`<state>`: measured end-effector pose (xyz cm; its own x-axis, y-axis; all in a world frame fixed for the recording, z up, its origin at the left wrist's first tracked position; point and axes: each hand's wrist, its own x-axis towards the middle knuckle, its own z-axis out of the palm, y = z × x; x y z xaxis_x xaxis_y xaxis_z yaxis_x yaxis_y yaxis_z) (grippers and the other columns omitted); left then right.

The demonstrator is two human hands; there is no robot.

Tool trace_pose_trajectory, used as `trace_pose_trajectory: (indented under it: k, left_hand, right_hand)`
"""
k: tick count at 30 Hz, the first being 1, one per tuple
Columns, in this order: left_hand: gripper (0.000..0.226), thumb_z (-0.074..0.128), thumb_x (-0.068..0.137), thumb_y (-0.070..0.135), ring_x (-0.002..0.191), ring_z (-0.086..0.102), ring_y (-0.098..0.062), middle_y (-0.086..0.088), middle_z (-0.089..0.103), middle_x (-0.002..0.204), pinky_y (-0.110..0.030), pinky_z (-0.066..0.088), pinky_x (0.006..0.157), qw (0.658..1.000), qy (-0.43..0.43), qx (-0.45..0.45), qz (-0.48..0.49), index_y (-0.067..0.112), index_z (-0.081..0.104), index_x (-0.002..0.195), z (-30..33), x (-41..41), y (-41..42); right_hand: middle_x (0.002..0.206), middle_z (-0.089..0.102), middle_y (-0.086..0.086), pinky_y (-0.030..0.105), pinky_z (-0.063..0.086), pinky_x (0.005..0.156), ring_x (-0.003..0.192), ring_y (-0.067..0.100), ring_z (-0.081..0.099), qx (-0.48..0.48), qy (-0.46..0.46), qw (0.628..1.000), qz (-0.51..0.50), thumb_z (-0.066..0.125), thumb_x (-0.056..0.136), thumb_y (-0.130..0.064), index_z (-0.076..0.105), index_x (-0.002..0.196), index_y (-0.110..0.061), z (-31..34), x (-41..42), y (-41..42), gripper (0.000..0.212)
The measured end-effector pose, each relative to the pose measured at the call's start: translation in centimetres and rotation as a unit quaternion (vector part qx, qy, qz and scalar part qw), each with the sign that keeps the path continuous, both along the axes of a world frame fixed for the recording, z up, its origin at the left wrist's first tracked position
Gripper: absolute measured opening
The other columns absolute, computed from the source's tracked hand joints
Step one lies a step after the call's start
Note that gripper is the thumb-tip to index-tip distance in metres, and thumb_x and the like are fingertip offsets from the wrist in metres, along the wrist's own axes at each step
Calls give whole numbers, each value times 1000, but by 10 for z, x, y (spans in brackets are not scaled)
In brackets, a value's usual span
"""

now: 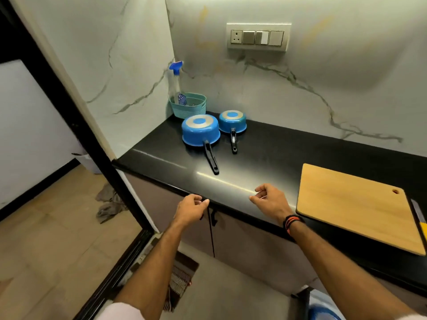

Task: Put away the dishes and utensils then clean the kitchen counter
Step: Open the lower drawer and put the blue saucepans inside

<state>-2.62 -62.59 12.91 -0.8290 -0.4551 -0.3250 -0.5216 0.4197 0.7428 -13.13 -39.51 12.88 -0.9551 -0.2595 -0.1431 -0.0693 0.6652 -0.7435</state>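
Two blue saucepans stand upside down on the black counter [265,155]: a larger saucepan [200,130] and a smaller saucepan [232,121], black handles pointing toward me. A wooden cutting board [355,204] lies at the right, with a knife [419,213] at its right edge. My left hand [191,210] hovers at the counter's front edge by the cabinet door handles [213,218], fingers loosely curled, holding nothing. My right hand [270,199] hangs over the counter's front edge, fingers loosely curled and empty.
A teal basket [191,108] with a spray bottle [176,82] sits in the back corner. A switch panel [258,37] is on the marble wall. A black door frame [76,125] stands left. A cloth [108,204] and a mat [180,280] lie on the floor.
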Motion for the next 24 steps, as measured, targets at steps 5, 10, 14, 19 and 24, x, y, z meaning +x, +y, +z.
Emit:
trace_pose_trajectory:
  k: [5, 10, 14, 19, 24]
  left_hand:
    - [42, 68, 89, 39, 104, 64, -18, 0, 67, 108, -33, 52, 93, 1000, 4, 6, 3, 12, 62, 120, -13, -71, -28]
    - [44, 67, 90, 39, 113, 60, -21, -4, 66, 119, -30, 46, 97, 999, -25, 16, 39, 11, 61, 123, -24, -140, -52]
    - [46, 66, 90, 41, 115, 58, -19, -2, 65, 121, -29, 43, 97, 995, -38, 27, 89, 13, 59, 126, -31, -196, -59]
    - [54, 70, 82, 52, 113, 61, -19, 3, 68, 113, -30, 45, 90, 987, -71, -22, 145, 19, 58, 123, -36, -248, -60]
    - [64, 71, 73, 64, 107, 62, -22, 2, 66, 113, -34, 47, 80, 971, -119, -118, 172, 23, 57, 119, -38, -285, -61]
  right_hand:
    - [89, 69, -6, 28, 49, 80, 92, 16, 65, 21, 1, 1000, -5, 73, 85, -32, 62, 107, -17, -14, -70, -36, 30]
    - [86, 67, -8, 34, 54, 86, 90, 15, 65, 10, -25, 999, -17, 72, 84, -31, 62, 106, -17, -23, -151, -74, 28]
    - [92, 69, -6, 35, 55, 85, 87, 15, 67, 21, -40, 999, -8, 72, 80, -35, 59, 104, -21, -33, -212, -99, 30]
    - [102, 68, 1, 39, 53, 90, 98, 21, 64, 34, -47, 998, -16, 73, 79, -34, 59, 111, -18, -39, -268, -126, 39]
    - [118, 63, 6, 39, 51, 92, 110, 26, 60, 81, -30, 996, -7, 71, 80, -40, 55, 124, -13, -51, -315, -151, 54]
